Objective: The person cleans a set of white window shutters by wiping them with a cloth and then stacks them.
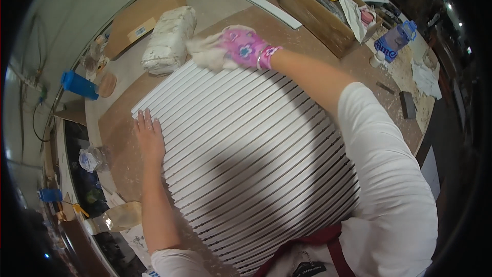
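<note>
We lean over a white slatted panel (251,138) that lies flat on a brown work surface (123,149), its dark grooves running aslant and its near end reaching our maroon-trimmed apron (328,233) at six o'clock. Between nine and ten o'clock, our bare left hand (150,133) rests on the panel's edge, fingers straight and lying close together, gripping nothing. At twelve o'clock, our right hand (247,47), in a pink flowered glove, is at the panel's far edge with a cream cloth (210,54); the cloth is blurred and hides the fingertips, so we cannot tell whether they pinch it or press flat.

Just beside the cloth, toward eleven o'clock, sits a whitish wrapped block (169,38). A pale strip (264,6) lies farther out at twelve, a filled cardboard box (312,23) stands at one, and a blue tumbler (79,84) tilts at ten.
</note>
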`<action>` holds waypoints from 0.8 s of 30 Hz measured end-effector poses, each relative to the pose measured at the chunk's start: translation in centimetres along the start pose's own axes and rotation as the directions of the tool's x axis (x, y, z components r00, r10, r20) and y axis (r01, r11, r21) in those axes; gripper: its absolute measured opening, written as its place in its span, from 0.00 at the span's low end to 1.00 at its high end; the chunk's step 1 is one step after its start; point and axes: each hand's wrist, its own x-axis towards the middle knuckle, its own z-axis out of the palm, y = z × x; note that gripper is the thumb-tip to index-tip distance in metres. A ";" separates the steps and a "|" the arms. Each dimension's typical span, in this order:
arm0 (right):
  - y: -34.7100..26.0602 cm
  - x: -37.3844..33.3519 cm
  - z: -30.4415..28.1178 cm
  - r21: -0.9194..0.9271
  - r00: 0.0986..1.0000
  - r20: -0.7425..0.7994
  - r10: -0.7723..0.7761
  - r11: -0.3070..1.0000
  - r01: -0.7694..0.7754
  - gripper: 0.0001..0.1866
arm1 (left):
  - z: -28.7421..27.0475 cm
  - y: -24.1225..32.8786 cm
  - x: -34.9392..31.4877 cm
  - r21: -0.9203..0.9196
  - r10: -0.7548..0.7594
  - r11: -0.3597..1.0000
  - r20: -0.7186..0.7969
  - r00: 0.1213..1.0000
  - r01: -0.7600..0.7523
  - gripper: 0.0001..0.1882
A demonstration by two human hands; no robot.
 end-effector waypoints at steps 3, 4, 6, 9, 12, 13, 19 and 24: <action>8.3 -2.7 0.2 0.038 0.918 0.176 0.354 0.930 -0.366 0.16 | 0.1 1.4 0.3 -0.016 0.022 1.000 -0.003 1.000 -0.022 0.25; 12.5 -2.2 -0.1 -0.151 0.765 0.420 0.488 0.869 -0.471 0.17 | 0.3 2.4 0.7 -0.027 0.049 0.998 -0.006 0.999 -0.049 0.25; 11.5 -1.9 -5.2 -0.154 0.785 0.220 0.580 0.815 -0.559 0.20 | -0.7 1.4 -0.1 0.010 -0.028 1.000 0.025 0.999 0.028 0.26; 11.9 -1.0 -7.2 0.361 0.826 0.209 0.523 0.744 -0.563 0.16 | -2.2 4.6 -0.3 0.248 -0.122 0.963 0.072 0.990 0.101 0.27; 3.5 0.6 -10.6 0.938 0.877 0.087 0.473 0.256 -0.232 0.15 | -3.1 8.6 0.7 0.306 0.098 0.947 0.003 0.995 -0.094 0.30; 0.7 1.3 -9.8 0.935 0.935 -0.016 0.353 0.337 -0.111 0.16 | -2.0 9.6 1.3 -0.104 0.170 0.977 -0.143 0.975 -0.185 0.30; -6.2 0.6 -12.0 0.782 0.751 0.619 0.230 -0.085 -0.618 0.29 | -3.5 19.1 6.4 -0.968 -0.181 0.234 -0.133 0.974 -0.089 0.21; 2.4 -1.9 -0.7 0.360 0.985 0.029 0.169 0.918 -0.168 0.29 | -1.8 19.2 8.8 -0.239 0.237 0.866 -0.580 0.779 -0.440 0.21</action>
